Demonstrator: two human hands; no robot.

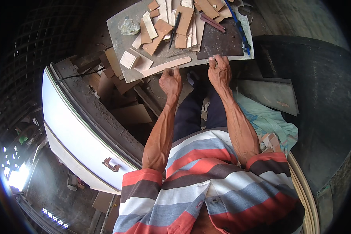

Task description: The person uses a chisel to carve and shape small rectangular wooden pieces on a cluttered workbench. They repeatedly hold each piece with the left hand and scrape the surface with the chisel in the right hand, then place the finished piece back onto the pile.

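Observation:
At the near edge of a work board [119, 33], my left hand [171, 82] is closed, its fingertips against or just below a pale wooden strip [175, 62] with a rounded end. Whether it grips the strip is hidden by the fingers. My right hand [219, 72] is closed in a pinch at the same edge, further right. A thin pointed blade-like piece [208, 50] shows just beyond its fingertips, over a dark brown sheet [226, 43]. I cannot make out what the pinch holds. A small pale block [129, 59] stands left of the strip.
Loose wood pieces [184, 19], a black pen-like tool [175, 25], reddish sticks [212, 22], a blue tool [241, 31] and a crumpled clear bag [129, 27] lie on the board. A white panel [78, 124] stands left; green cloth [265, 121] lies right. Offcuts [130, 114] fill the left floor.

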